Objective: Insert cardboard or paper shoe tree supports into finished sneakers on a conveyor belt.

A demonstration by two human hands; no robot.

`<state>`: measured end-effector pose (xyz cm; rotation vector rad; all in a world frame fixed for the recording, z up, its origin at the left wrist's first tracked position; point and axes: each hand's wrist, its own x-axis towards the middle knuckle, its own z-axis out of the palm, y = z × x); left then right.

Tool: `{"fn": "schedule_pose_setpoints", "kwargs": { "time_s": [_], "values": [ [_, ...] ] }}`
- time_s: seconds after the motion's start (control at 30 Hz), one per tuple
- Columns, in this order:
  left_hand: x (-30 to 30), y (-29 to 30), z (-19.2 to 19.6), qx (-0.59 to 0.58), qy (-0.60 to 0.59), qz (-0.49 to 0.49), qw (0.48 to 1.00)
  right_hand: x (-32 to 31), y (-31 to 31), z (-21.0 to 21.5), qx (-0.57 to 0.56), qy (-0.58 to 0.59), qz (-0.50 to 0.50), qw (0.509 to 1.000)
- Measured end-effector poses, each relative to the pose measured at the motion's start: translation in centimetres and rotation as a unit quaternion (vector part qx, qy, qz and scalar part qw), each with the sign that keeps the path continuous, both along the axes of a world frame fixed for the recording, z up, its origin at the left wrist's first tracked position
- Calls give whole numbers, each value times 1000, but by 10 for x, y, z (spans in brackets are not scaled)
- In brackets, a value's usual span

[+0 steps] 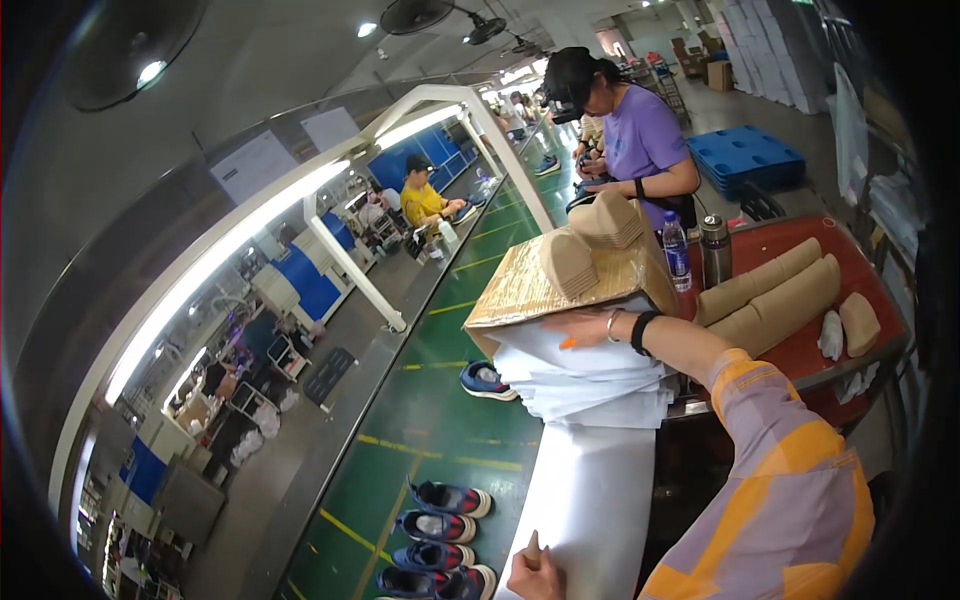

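The right hand (585, 327) lies flat, fingers spread, on the top of a stack of white paper sheets (585, 380) under a cardboard box (560, 285). The left hand (535, 575) pinches the lower end of a long white sheet (590, 500) hanging beside the green conveyor (440, 420) with blue shoes (445, 525)

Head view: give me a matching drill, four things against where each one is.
Things:
1. left hand
2. right hand
3. bottle
4. shoes

Places:
A. on the green belt
B. on the paper stack's top, under the cardboard box
C. at the hanging white sheet's lower end
D. beside the steel flask

Pairs: 1-C, 2-B, 3-D, 4-A
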<state>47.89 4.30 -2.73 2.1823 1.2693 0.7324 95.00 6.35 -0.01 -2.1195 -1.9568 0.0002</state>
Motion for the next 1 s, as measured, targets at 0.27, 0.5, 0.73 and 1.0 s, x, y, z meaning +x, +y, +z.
{"fn": "schedule_pose_setpoints", "kwargs": {
  "time_s": [0.27,0.5,0.73,1.0],
  "values": [
    [5,-8,-14,-142,-87,10,986,16,21,-25,-10,-35,-7,999],
    [-2,-26,-22,-228,-164,40,959,13,31,-20,18,217,-78,973],
    [-4,-42,-35,-237,-264,22,934,11,27,-38,27,110,-7,994],
    [30,21,-82,-155,-484,-5,862,-210,41,-27,160,608,112,769]
  ]
}}
